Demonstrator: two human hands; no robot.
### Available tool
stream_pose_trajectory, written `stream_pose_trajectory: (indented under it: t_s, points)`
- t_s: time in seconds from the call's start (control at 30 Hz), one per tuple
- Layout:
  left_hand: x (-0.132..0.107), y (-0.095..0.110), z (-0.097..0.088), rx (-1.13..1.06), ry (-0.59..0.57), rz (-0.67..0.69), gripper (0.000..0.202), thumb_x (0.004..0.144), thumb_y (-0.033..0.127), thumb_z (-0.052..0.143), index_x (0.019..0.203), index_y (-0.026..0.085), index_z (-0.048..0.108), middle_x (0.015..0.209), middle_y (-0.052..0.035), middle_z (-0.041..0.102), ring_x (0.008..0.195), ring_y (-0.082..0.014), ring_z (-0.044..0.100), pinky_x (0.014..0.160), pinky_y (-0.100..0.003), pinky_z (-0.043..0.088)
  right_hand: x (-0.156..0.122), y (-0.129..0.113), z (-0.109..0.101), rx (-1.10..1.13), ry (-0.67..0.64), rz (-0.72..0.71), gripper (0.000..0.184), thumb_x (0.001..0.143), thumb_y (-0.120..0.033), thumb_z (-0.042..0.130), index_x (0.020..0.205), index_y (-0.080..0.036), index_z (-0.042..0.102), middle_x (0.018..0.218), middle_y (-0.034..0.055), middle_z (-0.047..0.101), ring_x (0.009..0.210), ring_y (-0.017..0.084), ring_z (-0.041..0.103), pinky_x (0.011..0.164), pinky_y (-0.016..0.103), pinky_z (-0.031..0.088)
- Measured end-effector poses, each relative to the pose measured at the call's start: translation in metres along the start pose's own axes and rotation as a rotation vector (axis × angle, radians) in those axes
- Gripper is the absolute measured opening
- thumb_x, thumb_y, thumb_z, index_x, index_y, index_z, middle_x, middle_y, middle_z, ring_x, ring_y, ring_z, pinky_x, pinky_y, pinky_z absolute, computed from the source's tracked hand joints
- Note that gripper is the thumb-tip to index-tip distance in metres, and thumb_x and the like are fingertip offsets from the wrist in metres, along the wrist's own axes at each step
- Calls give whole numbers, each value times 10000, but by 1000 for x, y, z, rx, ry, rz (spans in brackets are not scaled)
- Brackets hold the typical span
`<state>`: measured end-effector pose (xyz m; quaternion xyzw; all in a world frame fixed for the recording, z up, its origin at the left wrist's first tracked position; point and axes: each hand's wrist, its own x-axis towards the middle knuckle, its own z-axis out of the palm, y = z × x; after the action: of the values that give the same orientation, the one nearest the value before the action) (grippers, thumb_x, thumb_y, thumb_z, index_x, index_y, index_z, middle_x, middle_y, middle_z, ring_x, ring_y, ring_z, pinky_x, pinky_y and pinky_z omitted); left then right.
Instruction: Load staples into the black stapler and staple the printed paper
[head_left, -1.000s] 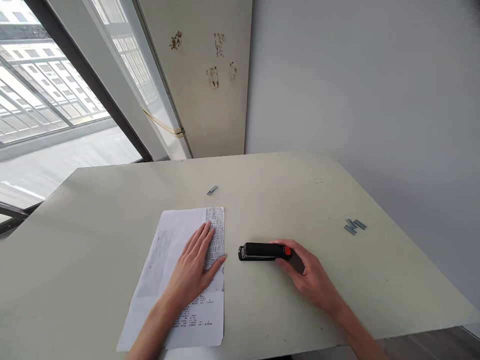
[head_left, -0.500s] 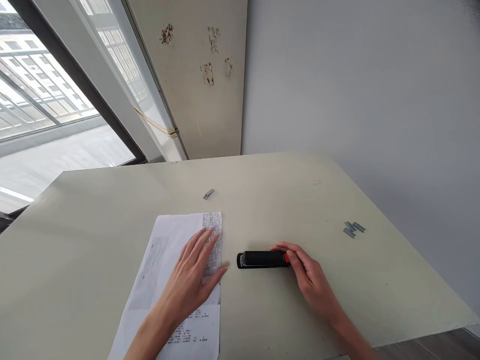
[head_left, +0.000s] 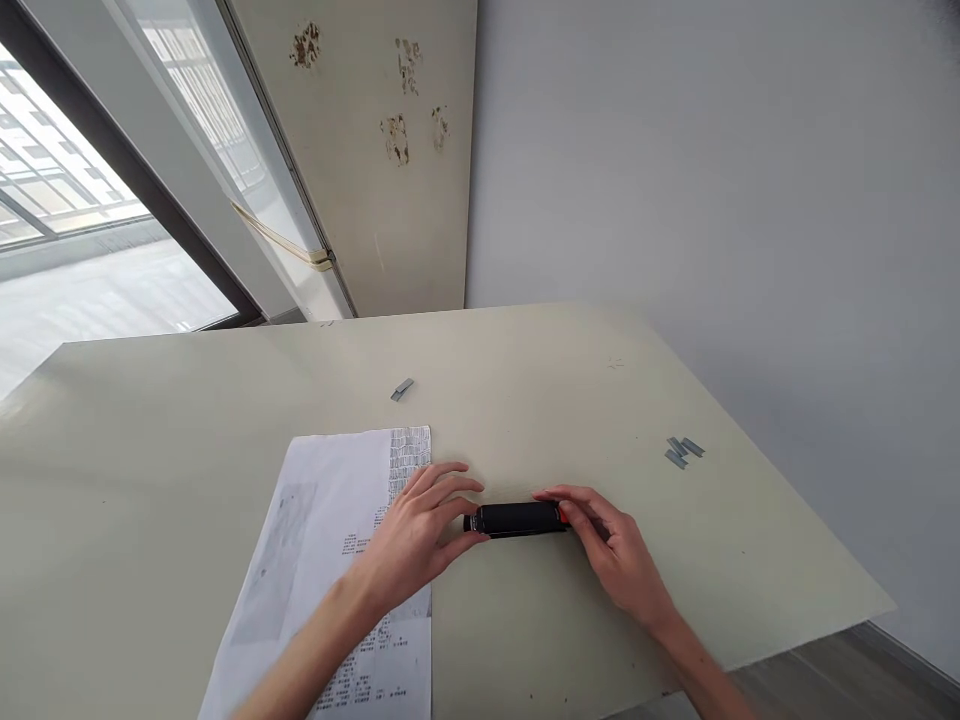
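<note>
A black stapler point(head_left: 517, 518) with a red part at its right end lies on the table. My right hand point(head_left: 611, 550) grips that red end between thumb and fingers. Around the stapler's left end are the thumb and a finger of my left hand point(head_left: 420, 525), while its other fingers stretch out above. Beneath my left hand and forearm is a printed paper sheet point(head_left: 330, 460), with a strip of dense marks along its right edge.
Several grey staple strips point(head_left: 684, 452) lie at the right of the pale table point(head_left: 540, 400). A few more staple strips point(head_left: 402, 389) sit beyond the paper. A grey wall point(head_left: 712, 170) borders the table's right side, and a window point(head_left: 60, 170) is at the left.
My left hand has moved right, off the paper's marked strip, to the stapler's left end. My right hand still holds the other end. The view has shifted slightly.
</note>
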<state>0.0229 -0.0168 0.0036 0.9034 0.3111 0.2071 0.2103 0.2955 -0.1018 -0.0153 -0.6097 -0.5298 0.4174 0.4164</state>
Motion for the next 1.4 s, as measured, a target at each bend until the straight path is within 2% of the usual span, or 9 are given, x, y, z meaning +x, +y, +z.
stream_pose_trajectory:
  t_s: [0.1, 0.2, 0.5, 0.63, 0.73, 0.87, 1.0, 1.2, 1.4]
  points:
    - [-3, 0, 1, 1, 28, 5, 128, 1053, 354, 638, 1050, 261, 726, 1245, -47, 751, 1335, -308, 605, 1054, -509, 551, -1, 2, -1, -50, -51, -39, 373, 1079, -523, 483, 1249, -304, 733, 1303, 61, 767, 1209, 257, 708, 1057, 403, 566]
    - [-8, -1, -2, 13, 36, -8, 127, 1055, 355, 635, 1060, 271, 730, 1233, -41, 757, 1316, -302, 614, 1047, -498, 549, -2, 4, 0, -165, -98, -95, 366, 1021, -528, 603, 1307, -326, 712, 1343, 59, 742, 1238, 276, 687, 1075, 433, 556]
    - [-36, -18, -21, 81, 53, -41, 152, 1055, 379, 624, 1096, 303, 749, 1274, -28, 745, 1309, -284, 624, 1062, -468, 547, -3, 4, 3, -226, -69, -103, 300, 990, -467, 670, 1259, -340, 712, 1283, 43, 759, 1177, 269, 705, 1038, 435, 573]
    - [-39, -27, -34, 77, 24, -54, 253, 1027, 518, 640, 1154, 330, 752, 1321, -26, 730, 1293, -291, 638, 1060, -478, 550, -3, 3, 3, -203, -84, -91, 300, 996, -461, 666, 1272, -347, 701, 1294, 40, 754, 1185, 268, 700, 1016, 423, 583]
    - [-26, -37, -45, 82, 86, -153, 394, 999, 631, 617, 1187, 308, 740, 1244, -45, 756, 1200, -292, 677, 1025, -469, 562, -4, 2, 3, -187, -89, -79, 302, 997, -473, 662, 1263, -333, 699, 1293, 53, 749, 1181, 277, 697, 1012, 432, 580]
    - [12, -64, -53, 275, 238, -413, 346, 1047, 515, 538, 1198, 250, 702, 1143, -80, 753, 1133, -309, 662, 1024, -488, 525, -4, 1, 4, -173, -87, -68, 292, 991, -455, 668, 1247, -320, 699, 1283, 59, 745, 1173, 284, 688, 1041, 460, 556]
    - [48, -93, -50, 368, 266, -584, 399, 988, 473, 609, 1264, 192, 672, 1198, -141, 694, 1191, -355, 605, 1054, -521, 481, -4, -1, 4, -168, -74, -78, 297, 982, -453, 676, 1249, -326, 703, 1277, 51, 751, 1169, 281, 691, 1032, 453, 561]
    - [64, -101, -47, 363, 219, -630, 273, 1004, 418, 567, 1020, 211, 744, 1214, -132, 703, 1214, -358, 606, 1064, -511, 459, -5, -4, 5, -170, -60, -101, 284, 987, -440, 672, 1243, -323, 708, 1248, 44, 765, 1162, 277, 697, 1037, 444, 553]
    - [62, -89, -58, 329, 137, -607, 275, 1032, 396, 529, 1007, 204, 725, 1118, -113, 769, 1057, -322, 696, 997, -477, 493, -5, -2, 4, -159, -73, -100, 294, 994, -449, 663, 1258, -323, 693, 1263, 40, 757, 1173, 272, 682, 1044, 438, 539]
